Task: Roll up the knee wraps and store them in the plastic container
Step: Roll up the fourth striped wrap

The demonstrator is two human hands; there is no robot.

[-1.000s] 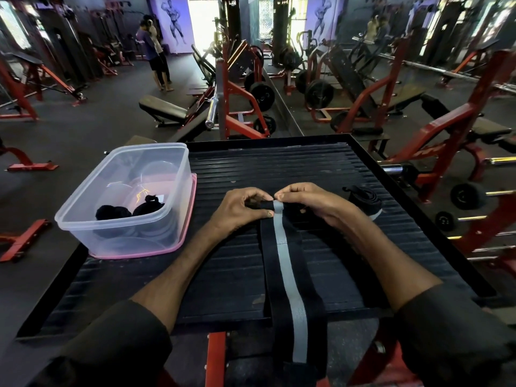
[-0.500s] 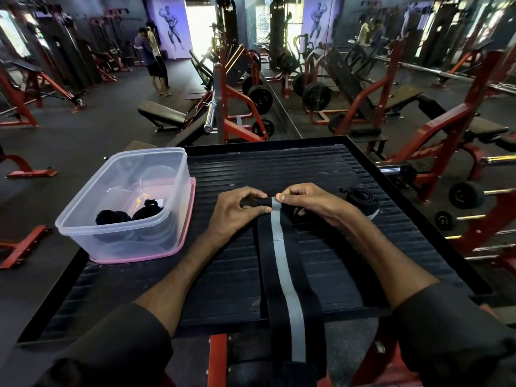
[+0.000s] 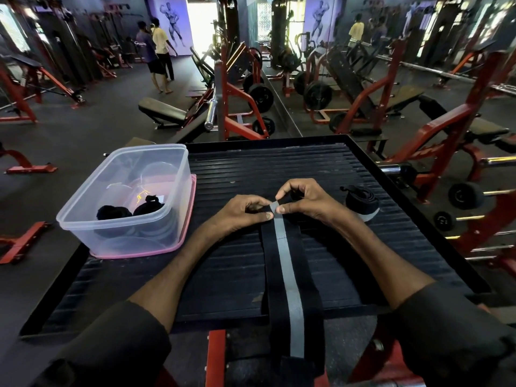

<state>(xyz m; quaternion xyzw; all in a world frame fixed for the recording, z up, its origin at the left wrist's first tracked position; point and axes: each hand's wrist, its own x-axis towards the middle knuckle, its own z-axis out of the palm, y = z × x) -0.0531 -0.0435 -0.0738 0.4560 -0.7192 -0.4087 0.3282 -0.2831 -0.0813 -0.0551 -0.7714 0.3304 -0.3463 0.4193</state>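
A long black knee wrap with a grey centre stripe [image 3: 284,269] lies lengthwise on the black ribbed platform [image 3: 293,166] and hangs over its near edge. My left hand [image 3: 244,212] and my right hand [image 3: 304,198] pinch the wrap's far end, which is curled into the start of a roll between thumbs and fingers. A second wrap [image 3: 361,201], rolled up, sits on the platform to the right of my right hand. The clear plastic container [image 3: 122,219] stands at the platform's left on a pink lid, with two dark rolled items [image 3: 131,210] inside.
The platform has a raised black rim. Red gym machines, benches and weight plates [image 3: 261,97] surround it. Two people [image 3: 156,54] stand far off at the back left. A red frame [image 3: 216,356] shows below the near edge.
My fingers have lifted and curled the wrap's far end further over; the right hand's fingers have risen. The rest of the wrap and the container have not moved.
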